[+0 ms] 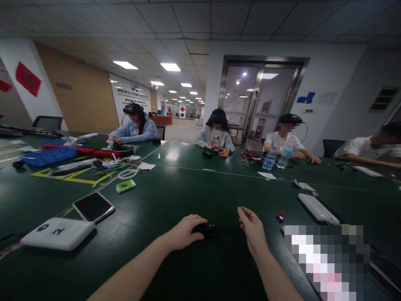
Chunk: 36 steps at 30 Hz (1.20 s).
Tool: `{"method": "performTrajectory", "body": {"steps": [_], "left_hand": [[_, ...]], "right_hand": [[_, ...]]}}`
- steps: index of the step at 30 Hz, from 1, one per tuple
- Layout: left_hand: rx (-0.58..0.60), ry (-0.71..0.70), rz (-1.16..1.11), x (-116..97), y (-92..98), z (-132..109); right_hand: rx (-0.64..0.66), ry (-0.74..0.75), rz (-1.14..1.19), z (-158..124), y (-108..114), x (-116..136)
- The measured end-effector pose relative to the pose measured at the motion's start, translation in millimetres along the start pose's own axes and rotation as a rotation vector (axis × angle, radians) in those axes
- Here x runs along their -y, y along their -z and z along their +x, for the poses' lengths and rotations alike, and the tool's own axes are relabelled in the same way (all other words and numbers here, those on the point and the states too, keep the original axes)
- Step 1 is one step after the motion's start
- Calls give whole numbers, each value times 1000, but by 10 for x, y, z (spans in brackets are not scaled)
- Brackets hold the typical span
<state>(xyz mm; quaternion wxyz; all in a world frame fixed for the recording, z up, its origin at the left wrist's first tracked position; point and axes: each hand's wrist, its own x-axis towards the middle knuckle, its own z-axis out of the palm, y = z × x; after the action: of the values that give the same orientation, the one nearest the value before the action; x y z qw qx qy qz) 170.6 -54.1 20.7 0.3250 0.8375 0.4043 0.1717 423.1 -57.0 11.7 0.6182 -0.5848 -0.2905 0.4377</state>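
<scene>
My left hand (189, 230) is closed around one end of a small black object (206, 229) lying on the dark green table (175, 267). Fingers and thumb sit on either side of it, and its right end shows small pale marks. To the right of that, my right hand (251, 225) is held apart from the object, thumb and fingertips pinched together. Whatever is between those fingertips, if anything, is too small to make out. A small red and black item (280, 216) lies on the table beyond my right hand.
At my left lie a white power bank (59, 234), a phone (94, 207) and a green-and-white box (125, 186). Farther left are a blue tray (50, 156) and loose cables. A white device (318, 208) lies right; water bottles (270, 159) stand farther back. Several people sit across the table.
</scene>
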Motion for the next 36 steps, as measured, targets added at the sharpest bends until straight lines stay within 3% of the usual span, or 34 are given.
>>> {"method": "performTrajectory", "body": {"steps": [2,6,8,13,23,36], "left_hand": [[-10,-9,8,-20,1,0],[-27,-32,22,-34,-5,8],[-32,-34,28,-41,-3,10],[-27,-35,24,-73,18,0],[-29,-22,28,-115,30,-12],[-46,-47,38,-51,-15,17]], "right_hand": [[79,161,-164,-78,-54,28],[366,404,-463,-262,-175,54],[483,442,-576,-349,-224,69],[660,373,-755,-489,-281,144],[733,404,-800,-483,-305,76],[726,438,-810,-471,-325,28]]}}
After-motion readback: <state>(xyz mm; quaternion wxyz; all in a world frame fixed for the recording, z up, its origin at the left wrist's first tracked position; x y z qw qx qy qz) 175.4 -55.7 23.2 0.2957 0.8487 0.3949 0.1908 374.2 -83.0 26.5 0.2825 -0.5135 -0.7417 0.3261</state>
